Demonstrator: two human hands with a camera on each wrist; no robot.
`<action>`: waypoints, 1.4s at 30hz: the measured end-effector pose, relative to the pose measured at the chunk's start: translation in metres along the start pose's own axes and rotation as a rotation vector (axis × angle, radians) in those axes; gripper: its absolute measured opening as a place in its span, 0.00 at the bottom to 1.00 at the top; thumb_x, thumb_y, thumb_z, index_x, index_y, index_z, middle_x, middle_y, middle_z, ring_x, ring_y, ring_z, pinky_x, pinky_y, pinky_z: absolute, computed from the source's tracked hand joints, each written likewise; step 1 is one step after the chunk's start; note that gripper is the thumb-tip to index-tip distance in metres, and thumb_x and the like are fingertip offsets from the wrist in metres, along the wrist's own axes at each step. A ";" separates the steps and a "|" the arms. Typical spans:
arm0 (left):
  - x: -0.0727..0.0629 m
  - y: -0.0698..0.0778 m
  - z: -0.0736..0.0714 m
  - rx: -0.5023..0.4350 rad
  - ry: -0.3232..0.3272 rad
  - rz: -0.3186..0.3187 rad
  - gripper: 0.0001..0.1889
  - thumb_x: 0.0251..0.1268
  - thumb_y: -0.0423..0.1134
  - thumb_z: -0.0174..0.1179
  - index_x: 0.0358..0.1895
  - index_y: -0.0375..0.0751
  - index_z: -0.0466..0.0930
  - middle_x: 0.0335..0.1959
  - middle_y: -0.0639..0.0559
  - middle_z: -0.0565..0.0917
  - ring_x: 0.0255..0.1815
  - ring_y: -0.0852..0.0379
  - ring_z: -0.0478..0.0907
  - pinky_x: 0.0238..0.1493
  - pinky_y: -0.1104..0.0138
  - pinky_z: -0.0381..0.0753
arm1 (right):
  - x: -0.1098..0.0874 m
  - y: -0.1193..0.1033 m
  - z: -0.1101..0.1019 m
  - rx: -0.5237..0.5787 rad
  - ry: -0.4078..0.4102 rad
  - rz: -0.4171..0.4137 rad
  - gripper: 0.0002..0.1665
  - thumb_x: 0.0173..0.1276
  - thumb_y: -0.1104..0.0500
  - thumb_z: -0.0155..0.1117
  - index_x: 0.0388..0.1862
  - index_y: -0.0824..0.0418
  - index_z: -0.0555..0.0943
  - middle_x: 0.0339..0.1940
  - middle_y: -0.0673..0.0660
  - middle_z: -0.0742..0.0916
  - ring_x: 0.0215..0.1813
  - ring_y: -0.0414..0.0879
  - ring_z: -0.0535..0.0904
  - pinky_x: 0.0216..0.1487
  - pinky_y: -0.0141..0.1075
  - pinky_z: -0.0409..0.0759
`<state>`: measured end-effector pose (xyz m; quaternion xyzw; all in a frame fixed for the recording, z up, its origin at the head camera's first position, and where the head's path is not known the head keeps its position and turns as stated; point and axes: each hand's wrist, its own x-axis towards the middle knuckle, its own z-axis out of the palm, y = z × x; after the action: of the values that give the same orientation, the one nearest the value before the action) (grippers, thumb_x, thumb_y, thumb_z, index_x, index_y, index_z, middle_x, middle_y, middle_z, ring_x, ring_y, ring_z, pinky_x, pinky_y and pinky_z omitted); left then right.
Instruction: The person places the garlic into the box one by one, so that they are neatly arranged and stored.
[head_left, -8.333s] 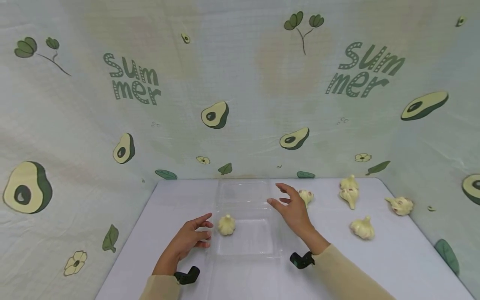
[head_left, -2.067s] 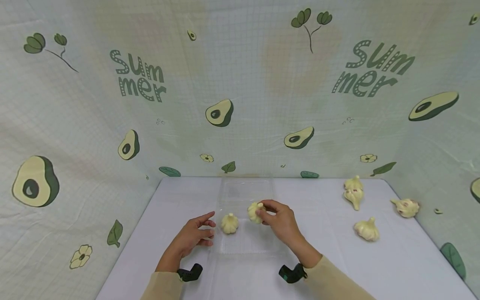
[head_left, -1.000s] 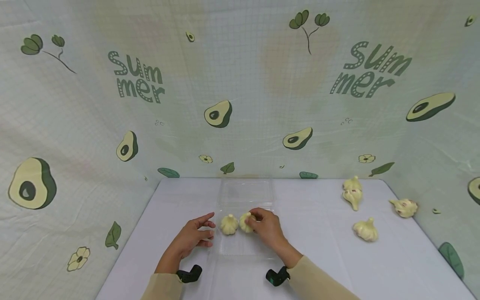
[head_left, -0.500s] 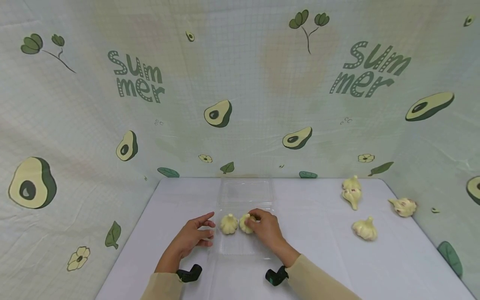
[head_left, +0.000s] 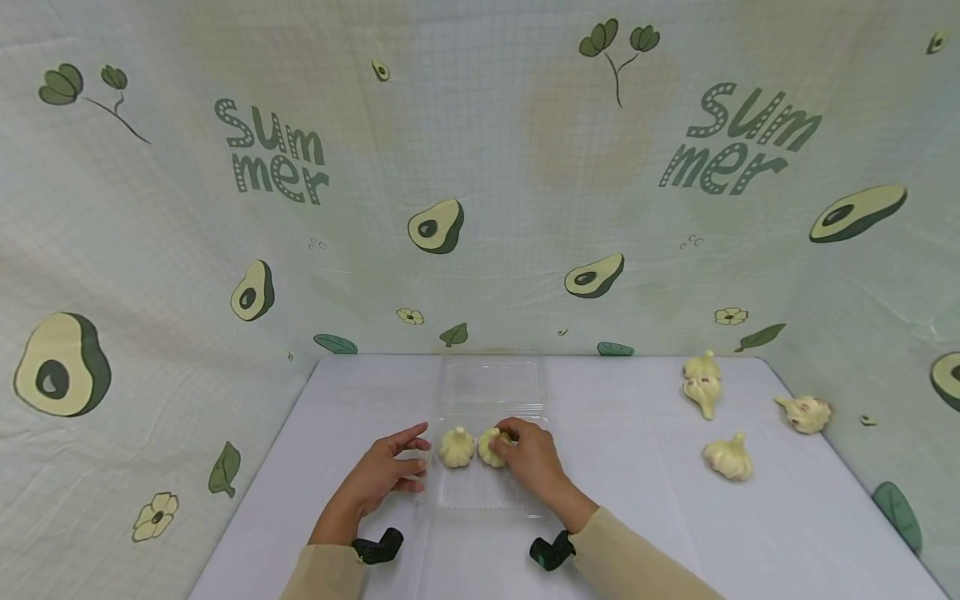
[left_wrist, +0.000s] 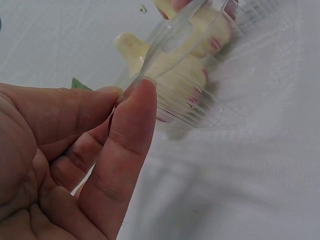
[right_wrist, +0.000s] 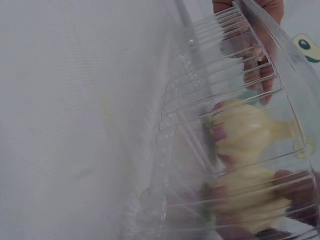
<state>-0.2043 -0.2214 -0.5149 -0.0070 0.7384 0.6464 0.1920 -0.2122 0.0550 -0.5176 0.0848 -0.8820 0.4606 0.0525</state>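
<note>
A clear plastic clamshell container [head_left: 487,498] stands with its lid folded back. Two garlic bulbs sit side by side in its base: the left garlic bulb [head_left: 456,447] is untouched, upright with its stem on top. My right hand [head_left: 536,460] pinches the right garlic bulb [head_left: 489,448] between thumb and fingers, partly covering it. At the container's left side is my left hand [head_left: 381,472]. In the left wrist view its thumb and index finger [left_wrist: 131,120] pinch the container's rim. Through the ribbed wall, the right wrist view shows the untouched garlic bulb [right_wrist: 245,131] beside the held one.
Behind the base lies the transparent lid [head_left: 491,385]. To the right, several more garlic bulbs rest on the white table [head_left: 622,517]: a garlic bulb [head_left: 729,457] nearer me, a garlic bulb [head_left: 806,413] by the edge, others behind. A printed cloth [head_left: 510,167] surrounds the table.
My right hand took a garlic bulb from beside the lid, carried it left and lowered it into the base beside the first bulb. Over the last second both hands barely move.
</note>
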 end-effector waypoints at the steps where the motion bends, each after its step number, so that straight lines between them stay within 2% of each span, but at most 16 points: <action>1: 0.000 0.000 0.000 0.001 0.000 0.001 0.39 0.71 0.26 0.64 0.83 0.41 0.62 0.66 0.39 0.74 0.43 0.54 0.81 0.40 0.62 0.90 | 0.000 0.000 0.000 0.000 -0.001 0.002 0.11 0.66 0.59 0.75 0.46 0.61 0.90 0.45 0.58 0.92 0.50 0.51 0.86 0.50 0.49 0.85; 14: 0.000 0.000 -0.001 -0.006 -0.007 0.002 0.39 0.70 0.26 0.65 0.83 0.41 0.62 0.65 0.38 0.74 0.43 0.53 0.81 0.40 0.63 0.90 | 0.000 0.001 0.001 -0.013 -0.006 -0.010 0.13 0.66 0.58 0.76 0.48 0.60 0.90 0.46 0.58 0.91 0.52 0.55 0.87 0.52 0.52 0.85; 24: -0.005 0.003 0.000 -0.015 -0.019 0.024 0.39 0.72 0.25 0.63 0.84 0.40 0.60 0.67 0.36 0.73 0.42 0.54 0.80 0.37 0.64 0.89 | -0.001 -0.001 0.000 -0.006 -0.018 0.000 0.16 0.67 0.60 0.76 0.53 0.62 0.89 0.52 0.62 0.90 0.55 0.57 0.86 0.52 0.52 0.85; 32: -0.005 0.004 0.001 -0.004 -0.003 0.016 0.38 0.72 0.25 0.63 0.83 0.41 0.61 0.67 0.36 0.73 0.43 0.54 0.80 0.38 0.64 0.89 | -0.002 -0.002 0.000 -0.011 -0.014 0.004 0.19 0.66 0.60 0.77 0.55 0.61 0.88 0.55 0.64 0.89 0.56 0.59 0.84 0.52 0.53 0.84; 42: -0.006 0.003 0.000 -0.004 -0.009 0.018 0.39 0.72 0.26 0.63 0.83 0.41 0.61 0.67 0.36 0.73 0.43 0.54 0.80 0.38 0.64 0.89 | -0.003 -0.003 0.000 -0.023 0.008 -0.032 0.21 0.64 0.60 0.78 0.55 0.64 0.86 0.55 0.64 0.87 0.51 0.58 0.82 0.47 0.49 0.81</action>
<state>-0.1992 -0.2219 -0.5101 0.0020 0.7364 0.6494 0.1896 -0.2083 0.0538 -0.5153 0.0962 -0.8856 0.4499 0.0644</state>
